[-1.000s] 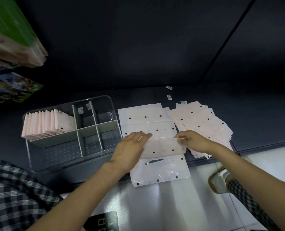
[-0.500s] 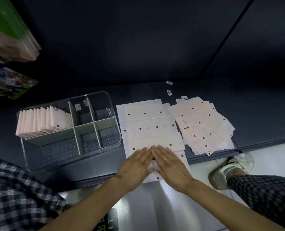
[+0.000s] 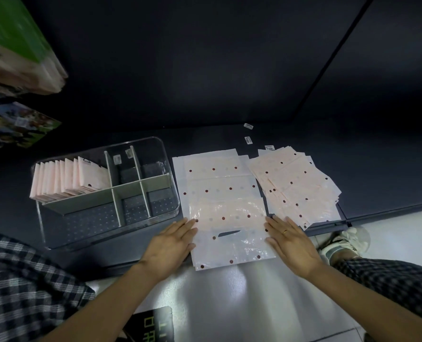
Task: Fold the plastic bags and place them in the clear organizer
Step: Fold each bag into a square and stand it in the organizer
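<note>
Dark counter (image 3: 353,183): dotted bag (image 3: 227,218) lies between flat left hand (image 3: 170,245) and right hand (image 3: 291,245), seemingly ungripped.

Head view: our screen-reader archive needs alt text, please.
Two flat hands, left hand and right hand, press the side edges of a polka-dot plastic bag; a clear organizer with folded bags sits left.

No text could be read with certainty. Greenish characters were seen on a dark panel (image 3: 153,327) at six o'clock, but remained illegible. Small white stickers (image 3: 248,126) at one o'clock were too small.
</note>
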The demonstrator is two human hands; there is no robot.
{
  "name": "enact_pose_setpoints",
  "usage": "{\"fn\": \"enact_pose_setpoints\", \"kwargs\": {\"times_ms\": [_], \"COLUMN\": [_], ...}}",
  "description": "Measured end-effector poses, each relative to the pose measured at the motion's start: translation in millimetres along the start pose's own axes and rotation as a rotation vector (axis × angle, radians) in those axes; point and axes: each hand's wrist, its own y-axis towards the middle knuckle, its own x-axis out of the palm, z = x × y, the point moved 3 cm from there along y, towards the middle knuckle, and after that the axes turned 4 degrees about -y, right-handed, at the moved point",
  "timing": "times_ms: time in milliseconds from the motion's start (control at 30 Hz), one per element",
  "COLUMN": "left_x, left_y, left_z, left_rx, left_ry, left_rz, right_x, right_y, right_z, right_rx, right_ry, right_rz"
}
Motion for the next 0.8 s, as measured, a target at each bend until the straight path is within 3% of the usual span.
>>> {"fn": "enact_pose_setpoints", "kwargs": {"times_ms": [133, 500, 600, 800], "left_x": [-2, -2, 8, 13], "left_y": [-2, -6, -3, 10], "left_z": [-2, -6, -8, 20], "left_rx": [-0.037, -0.107, -0.136, -0.133], "left_ry": [0.012, -0.082, -0.090, -0.142], "left_rz": [0.022, -0.075, -0.169, -0.150], "right_x": [-8, -9, -14, -35], "right_y": [15, 47, 49, 31], "right_z": [5, 8, 11, 6], "right_rx": [-0.044, -0.293, -0.340, -0.574], "right_ry": [0.006, -0.191, -0.178, -0.133], "right_rz": [0.215, 0.104, 0.132, 0.239]}}
